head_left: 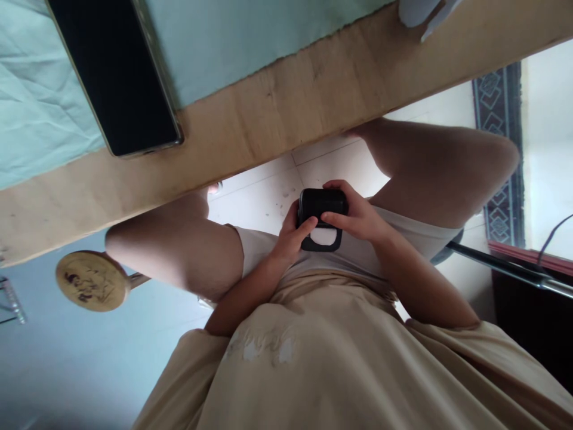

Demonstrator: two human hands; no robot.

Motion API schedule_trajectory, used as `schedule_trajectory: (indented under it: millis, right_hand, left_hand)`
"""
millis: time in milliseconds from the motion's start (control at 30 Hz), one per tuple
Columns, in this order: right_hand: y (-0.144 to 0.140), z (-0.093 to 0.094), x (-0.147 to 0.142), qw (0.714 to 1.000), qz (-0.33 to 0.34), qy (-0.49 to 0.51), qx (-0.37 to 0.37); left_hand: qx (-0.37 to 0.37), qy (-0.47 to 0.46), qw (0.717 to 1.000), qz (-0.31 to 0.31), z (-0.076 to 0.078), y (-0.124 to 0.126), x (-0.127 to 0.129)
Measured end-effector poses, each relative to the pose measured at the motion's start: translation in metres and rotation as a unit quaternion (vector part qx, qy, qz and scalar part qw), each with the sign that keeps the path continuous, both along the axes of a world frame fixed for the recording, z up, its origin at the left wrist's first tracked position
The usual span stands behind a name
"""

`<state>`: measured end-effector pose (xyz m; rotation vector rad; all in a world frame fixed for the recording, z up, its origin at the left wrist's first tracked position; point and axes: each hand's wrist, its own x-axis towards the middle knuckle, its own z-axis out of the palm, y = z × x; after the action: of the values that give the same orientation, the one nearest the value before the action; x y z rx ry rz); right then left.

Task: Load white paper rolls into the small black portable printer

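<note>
You hold a small black case [321, 218] over your lap, below the edge of the desk [286, 113]. Your left hand [293, 236] has its grip closed on the case's left side, your right hand [358, 218] on its right side. A phone [119, 71] lies on the desk's green cloth [36, 107].
</note>
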<state>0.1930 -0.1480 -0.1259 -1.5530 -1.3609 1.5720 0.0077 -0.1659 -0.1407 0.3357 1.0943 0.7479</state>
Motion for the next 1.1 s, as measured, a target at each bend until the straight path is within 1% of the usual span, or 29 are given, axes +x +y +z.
schedule_trajectory:
  millis: [100,200,267,367,600,667,733,800,900,967,1100]
  right_hand:
    - [0.000,-0.002,-0.001,1.000,0.009,-0.022,0.013]
    - [-0.003,-0.007,-0.002,0.999,0.003,-0.034,0.022]
    - [-0.004,-0.011,-0.002,0.999,-0.009,-0.042,0.032]
    - [-0.006,-0.012,-0.001,0.997,-0.020,-0.043,0.055]
    - [-0.007,-0.004,0.004,0.994,0.036,-0.022,0.102]
    - [-0.006,-0.002,0.005,0.991,0.052,-0.036,0.116]
    - [-0.005,0.001,0.005,0.983,0.058,-0.075,0.156]
    - [-0.006,0.004,0.004,0.967,0.039,-0.138,0.213]
    - [-0.007,0.013,-0.001,0.930,-0.036,-0.235,0.282]
    - [-0.007,0.020,-0.004,0.911,-0.081,-0.268,0.303]
    - [-0.004,0.031,-0.003,0.898,-0.136,-0.284,0.307]
  left_hand:
    - [-0.008,-0.006,1.000,0.005,0.000,0.000,0.002]
    - [-0.011,-0.022,1.000,0.018,-0.002,0.001,0.004]
    - [-0.016,-0.030,0.999,0.035,-0.003,0.003,0.006]
    - [-0.019,-0.019,0.998,0.065,-0.003,0.005,0.008]
    - [-0.003,0.016,0.993,0.113,-0.005,0.007,0.004]
    - [-0.005,0.018,0.993,0.115,-0.006,0.008,0.003]
    - [-0.013,0.015,0.993,0.117,-0.006,0.009,0.004]
    - [-0.029,0.009,0.993,0.117,-0.006,0.010,0.006]
    - [-0.056,-0.005,0.994,0.091,-0.003,0.010,0.008]
    - [-0.061,-0.010,0.996,0.064,0.000,0.009,0.008]
    - [-0.059,-0.011,0.998,0.020,0.007,0.007,0.007]
